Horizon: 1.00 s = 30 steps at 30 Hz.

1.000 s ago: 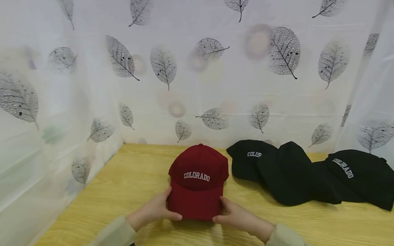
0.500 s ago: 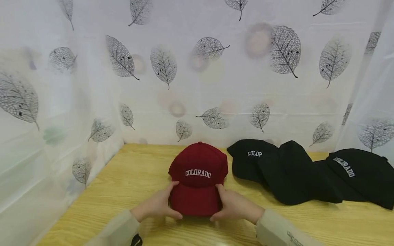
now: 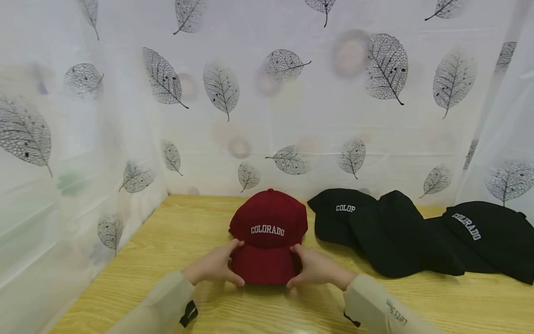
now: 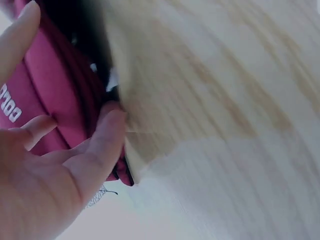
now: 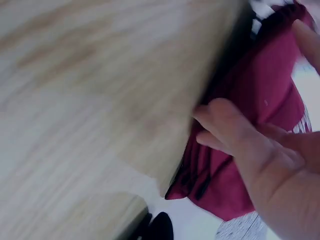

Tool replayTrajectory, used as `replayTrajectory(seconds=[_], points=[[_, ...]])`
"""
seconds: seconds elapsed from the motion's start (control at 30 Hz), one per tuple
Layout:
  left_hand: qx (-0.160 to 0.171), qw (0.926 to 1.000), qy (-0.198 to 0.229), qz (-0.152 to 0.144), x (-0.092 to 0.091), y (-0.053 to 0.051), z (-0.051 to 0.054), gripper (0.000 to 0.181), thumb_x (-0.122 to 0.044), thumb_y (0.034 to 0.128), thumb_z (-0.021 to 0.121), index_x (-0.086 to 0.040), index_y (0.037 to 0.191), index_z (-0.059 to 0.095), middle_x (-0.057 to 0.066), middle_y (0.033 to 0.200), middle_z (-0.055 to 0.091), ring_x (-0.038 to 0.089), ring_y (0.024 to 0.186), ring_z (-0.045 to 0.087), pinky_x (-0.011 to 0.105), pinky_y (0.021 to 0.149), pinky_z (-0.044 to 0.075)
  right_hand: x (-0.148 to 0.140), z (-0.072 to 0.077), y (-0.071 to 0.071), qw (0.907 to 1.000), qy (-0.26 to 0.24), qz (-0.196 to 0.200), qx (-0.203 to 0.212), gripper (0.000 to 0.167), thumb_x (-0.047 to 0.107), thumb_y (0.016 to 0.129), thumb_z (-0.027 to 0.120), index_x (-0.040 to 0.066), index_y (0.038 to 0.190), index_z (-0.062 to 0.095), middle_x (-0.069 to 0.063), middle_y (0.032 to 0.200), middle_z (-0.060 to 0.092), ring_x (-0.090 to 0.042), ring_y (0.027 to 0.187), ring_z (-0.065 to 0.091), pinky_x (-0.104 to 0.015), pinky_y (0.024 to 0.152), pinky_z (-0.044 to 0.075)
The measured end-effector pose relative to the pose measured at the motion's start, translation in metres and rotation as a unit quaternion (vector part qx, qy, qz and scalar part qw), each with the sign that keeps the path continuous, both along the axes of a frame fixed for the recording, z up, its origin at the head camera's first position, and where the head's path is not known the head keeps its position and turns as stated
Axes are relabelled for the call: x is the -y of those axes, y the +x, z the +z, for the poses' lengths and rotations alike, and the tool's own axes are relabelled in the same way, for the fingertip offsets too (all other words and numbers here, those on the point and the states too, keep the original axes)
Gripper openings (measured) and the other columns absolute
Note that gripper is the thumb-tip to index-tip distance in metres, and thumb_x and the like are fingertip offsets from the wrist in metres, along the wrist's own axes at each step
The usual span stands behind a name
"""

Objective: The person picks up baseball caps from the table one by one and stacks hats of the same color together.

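A red baseball cap [image 3: 269, 215] with white COLORADO lettering stands on the wooden table, brim toward me. My left hand [image 3: 214, 266] holds the left side of its brim, and my right hand [image 3: 318, 269] holds the right side. Each thumb lies near the brim's front corner, while the index fingertips touch where brim meets crown. In the left wrist view, curled fingers [image 4: 102, 145] press against the side of the cap [image 4: 55, 85]. The right wrist view has the fingers [image 5: 230, 125] in the same contact with the cap [image 5: 270, 75]. The brim's underside is hidden.
To the right, several black caps [image 3: 400, 236] overlap in a row, some showing COLORADO lettering. Their nearest edge lies close beside the red cap. A white leaf-printed curtain [image 3: 258, 116] closes off the back and the left of the table [image 3: 179, 232].
The red cap has slid slightly away from me. Both hands have moved farther along the brim toward the crown. The black caps stay in place.
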State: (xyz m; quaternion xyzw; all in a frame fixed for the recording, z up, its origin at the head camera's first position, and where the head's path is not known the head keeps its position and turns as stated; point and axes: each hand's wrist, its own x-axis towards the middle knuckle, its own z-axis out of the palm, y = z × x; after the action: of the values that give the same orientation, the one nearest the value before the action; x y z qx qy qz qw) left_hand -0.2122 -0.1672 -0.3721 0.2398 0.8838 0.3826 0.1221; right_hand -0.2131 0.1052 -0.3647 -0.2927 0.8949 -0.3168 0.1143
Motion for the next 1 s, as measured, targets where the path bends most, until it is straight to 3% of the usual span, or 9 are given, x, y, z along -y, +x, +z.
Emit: replayTrajectory(seconds=[0.1, 0.2, 0.3, 0.4, 0.63, 1.0], points=[[0.063, 0.9968, 0.036, 0.033, 0.004, 0.001, 0.001, 0.078, -0.019, 0.0717, 0.074, 0.003, 0.131, 0.029, 0.022, 0.117, 0.045, 0.034, 0.099, 0.051, 0.042, 0.075, 0.045, -0.006, 0.003, -0.001, 0.9922, -0.059, -0.034, 0.105, 0.067, 0.024, 0.074, 0.071, -0.011, 0.122, 0.039, -0.017, 0.113, 0.051, -0.027, 0.1, 0.052, -0.04, 0.079, 0.044], [0.124, 0.9847, 0.069, 0.102, 0.009, 0.004, 0.005, 0.071, -0.021, 0.0772, 0.069, 0.003, 0.132, 0.03, 0.021, 0.112, 0.049, 0.029, 0.095, 0.053, 0.04, 0.067, 0.047, -0.009, 0.008, -0.001, 0.9726, -0.098, -0.1, 0.186, 0.064, 0.022, 0.079, 0.066, -0.013, 0.124, 0.036, -0.022, 0.121, 0.045, -0.029, 0.102, 0.051, -0.042, 0.077, 0.045], [0.155, 0.9717, 0.096, 0.15, 0.014, 0.005, 0.008, 0.066, -0.022, 0.0822, 0.063, 0.008, 0.13, 0.03, 0.024, 0.114, 0.048, 0.029, 0.097, 0.051, 0.04, 0.069, 0.047, -0.01, 0.01, -0.001, 0.9551, -0.128, -0.136, 0.23, 0.062, 0.02, 0.082, 0.062, -0.014, 0.125, 0.034, -0.025, 0.124, 0.041, -0.031, 0.105, 0.049, -0.045, 0.081, 0.043], [0.163, 0.9677, 0.114, 0.155, 0.016, 0.003, 0.007, 0.06, -0.02, 0.0867, 0.057, 0.015, 0.127, 0.03, 0.027, 0.118, 0.046, 0.033, 0.105, 0.048, 0.043, 0.078, 0.045, -0.012, 0.009, -0.003, 0.9464, -0.149, -0.133, 0.254, 0.058, 0.019, 0.084, 0.059, -0.014, 0.124, 0.035, -0.021, 0.121, 0.045, -0.031, 0.107, 0.048, -0.048, 0.084, 0.04], [0.15, 0.9744, 0.107, 0.128, 0.018, -0.003, 0.006, 0.052, -0.019, 0.0889, 0.053, 0.018, 0.122, 0.036, 0.026, 0.118, 0.048, 0.035, 0.108, 0.047, 0.045, 0.085, 0.041, -0.004, 0.004, -0.007, 0.9518, -0.154, -0.071, 0.256, 0.056, 0.018, 0.084, 0.059, -0.011, 0.127, 0.037, -0.02, 0.123, 0.045, -0.029, 0.108, 0.046, -0.049, 0.084, 0.039], [0.125, 0.9748, 0.064, 0.173, 0.033, -0.002, 0.008, 0.042, -0.015, 0.0876, 0.054, 0.015, 0.116, 0.046, 0.016, 0.106, 0.056, 0.023, 0.095, 0.052, 0.044, 0.08, 0.043, 0.022, -0.001, -0.018, 0.9558, -0.142, -0.021, 0.256, 0.058, 0.022, 0.085, 0.058, -0.007, 0.13, 0.035, -0.017, 0.13, 0.04, -0.028, 0.115, 0.04, -0.046, 0.087, 0.039]])
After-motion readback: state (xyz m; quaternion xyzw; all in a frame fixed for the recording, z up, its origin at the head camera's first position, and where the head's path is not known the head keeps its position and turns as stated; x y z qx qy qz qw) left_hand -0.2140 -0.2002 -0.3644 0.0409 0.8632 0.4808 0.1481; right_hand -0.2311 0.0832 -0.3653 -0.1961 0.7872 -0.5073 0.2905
